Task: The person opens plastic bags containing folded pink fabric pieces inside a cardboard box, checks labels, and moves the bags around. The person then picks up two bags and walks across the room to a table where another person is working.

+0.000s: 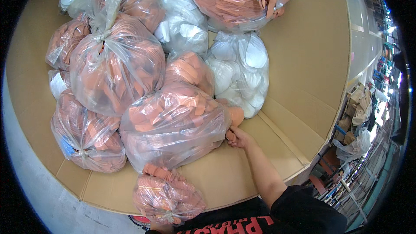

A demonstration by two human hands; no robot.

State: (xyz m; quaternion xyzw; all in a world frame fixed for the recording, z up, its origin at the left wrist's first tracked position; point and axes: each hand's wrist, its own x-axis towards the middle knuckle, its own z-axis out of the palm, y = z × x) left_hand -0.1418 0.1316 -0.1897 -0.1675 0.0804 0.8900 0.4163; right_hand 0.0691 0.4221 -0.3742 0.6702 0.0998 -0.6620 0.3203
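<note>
My right hand [239, 138] is closed around a few flat orange-brown pieces [231, 136] at the right end of a large clear plastic bag [175, 125]. That bag is full of similar pieces. Close to my body, a small tied bag [167, 193] of orange-brown pieces overlaps the near rim of the carton. My left hand [160, 227] comes up beneath this small bag and holds it; only a bit near the wrist shows, and its fingers are hidden.
A big cardboard carton [312, 60] surrounds the bags. Inside lie a large knotted bag [119, 67] of orange-brown pieces, a smaller one [89, 136] at left, and bags of white pieces [240, 69]. Outside, at right, stand cluttered racks with crumpled plastic [353, 147].
</note>
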